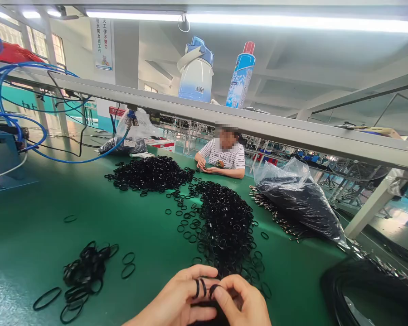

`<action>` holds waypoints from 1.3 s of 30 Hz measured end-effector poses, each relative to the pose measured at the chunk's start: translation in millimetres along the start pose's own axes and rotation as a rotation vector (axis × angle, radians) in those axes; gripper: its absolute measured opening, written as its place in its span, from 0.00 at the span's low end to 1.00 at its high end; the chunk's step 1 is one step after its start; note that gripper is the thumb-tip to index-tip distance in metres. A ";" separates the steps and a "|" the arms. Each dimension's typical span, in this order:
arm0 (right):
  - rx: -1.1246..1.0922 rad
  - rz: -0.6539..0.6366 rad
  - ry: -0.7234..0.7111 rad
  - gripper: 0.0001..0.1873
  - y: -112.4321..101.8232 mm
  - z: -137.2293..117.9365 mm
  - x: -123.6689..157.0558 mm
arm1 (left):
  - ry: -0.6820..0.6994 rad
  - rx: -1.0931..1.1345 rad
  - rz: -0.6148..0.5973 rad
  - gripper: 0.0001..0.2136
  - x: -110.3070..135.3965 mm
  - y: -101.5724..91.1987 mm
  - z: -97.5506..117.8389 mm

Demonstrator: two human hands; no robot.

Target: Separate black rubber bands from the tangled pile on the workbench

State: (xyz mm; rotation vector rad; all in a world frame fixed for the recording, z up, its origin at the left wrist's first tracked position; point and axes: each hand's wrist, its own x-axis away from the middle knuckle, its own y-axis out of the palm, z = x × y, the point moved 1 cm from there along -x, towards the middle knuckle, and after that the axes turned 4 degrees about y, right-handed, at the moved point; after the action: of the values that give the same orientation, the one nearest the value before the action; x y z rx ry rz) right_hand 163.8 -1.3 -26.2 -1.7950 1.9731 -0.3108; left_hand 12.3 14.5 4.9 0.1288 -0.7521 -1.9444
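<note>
My left hand point(178, 299) is at the bottom centre, fingers curled, with two black rubber rings point(200, 288) threaded over a finger. My right hand point(243, 301) touches it from the right and pinches another black ring point(213, 290) between thumb and forefinger. Just beyond both hands lies a long heap of black rings point(226, 224) on the green table point(149, 235). A smaller loose cluster of rings point(83, 276) lies to the left of my left hand.
A second ring heap point(149, 173) sits further back. A co-worker in a striped shirt point(224, 158) works across the table. A plastic bag of dark parts point(301, 201) lies right, a black bin point(370, 294) bottom right. Blue hoses point(37, 140) and a shelf rail point(224, 117) with bottles hang above.
</note>
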 end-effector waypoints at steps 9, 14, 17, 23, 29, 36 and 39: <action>-0.374 -0.174 0.319 0.26 -10.0 -3.6 -6.7 | 0.549 -1.045 -0.081 0.14 4.8 -2.0 3.4; -0.411 -0.193 0.369 0.20 -12.2 -6.1 -5.6 | 0.641 -1.281 -0.138 0.17 12.2 -0.5 7.2; -0.453 -0.220 0.414 0.20 -10.2 -4.8 -4.4 | 0.699 -1.451 -0.144 0.14 13.0 0.2 7.6; -0.619 -0.279 0.398 0.26 -5.2 -2.5 -2.6 | 0.540 -1.271 0.044 0.06 11.0 2.2 5.8; -0.600 -0.208 0.280 0.22 -11.4 -9.4 -4.2 | 0.355 -0.892 0.013 0.07 4.2 4.5 1.9; -0.855 -0.024 0.471 0.18 -30.2 -3.9 -12.8 | 0.322 -0.908 0.023 0.06 -4.7 -8.3 17.3; -0.876 0.021 0.464 0.18 -34.7 -5.8 -15.8 | 0.355 -1.189 0.005 0.03 -9.0 -11.3 20.1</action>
State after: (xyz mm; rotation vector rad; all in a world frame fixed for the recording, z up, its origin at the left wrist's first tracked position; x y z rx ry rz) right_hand 192.4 9.0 -2.5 -2.3594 2.7257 0.2202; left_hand -0.1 34.5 12.7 -0.2514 0.6760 -1.9857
